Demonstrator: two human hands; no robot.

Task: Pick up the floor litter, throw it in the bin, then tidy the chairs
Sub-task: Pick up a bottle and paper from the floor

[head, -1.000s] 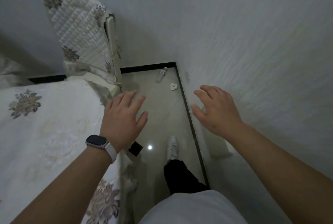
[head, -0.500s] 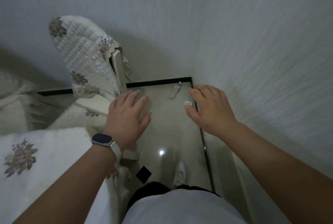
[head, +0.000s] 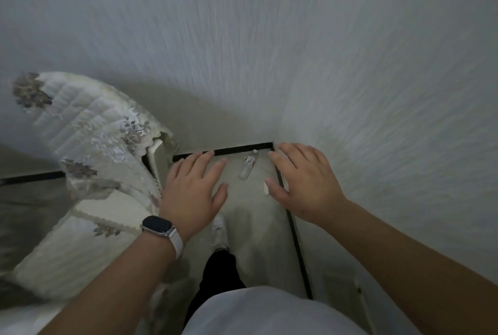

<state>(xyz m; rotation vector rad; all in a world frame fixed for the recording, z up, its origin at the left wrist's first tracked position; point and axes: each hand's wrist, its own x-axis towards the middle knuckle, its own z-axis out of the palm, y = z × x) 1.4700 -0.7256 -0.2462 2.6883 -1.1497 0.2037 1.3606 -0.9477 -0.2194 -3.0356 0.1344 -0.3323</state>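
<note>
Narrow floor (head: 256,227) strip: one chair (head: 102,146) at nine o'clock, wall (head: 377,119) at three. Left hand (head: 192,194) and right hand (head: 304,186) spread flat, holding nothing. One bottle (head: 248,165) lies at twelve, by the black skirting (head: 237,150); one white scrap (head: 266,188) beside the right thumb.

I see chair cover (head: 89,130): cream, quilted in squares, with scattered grey-brown flower sprays and scalloped pale trim. Wall (head: 350,65): white, fine streaked grain all over. Skirting (head: 237,149): black stripe along wall foot. Floor (head: 250,213): pale beige tile. Bottle (head: 248,166): clear with white label; print too small for me to read. Paper scrap (head: 266,188): white. Watch (head: 157,227): dark face, white strap. Shoe (head: 218,229): white. Trouser leg (head: 221,270): black. Shirt (head: 269,313): plain pale grey-white.
</note>
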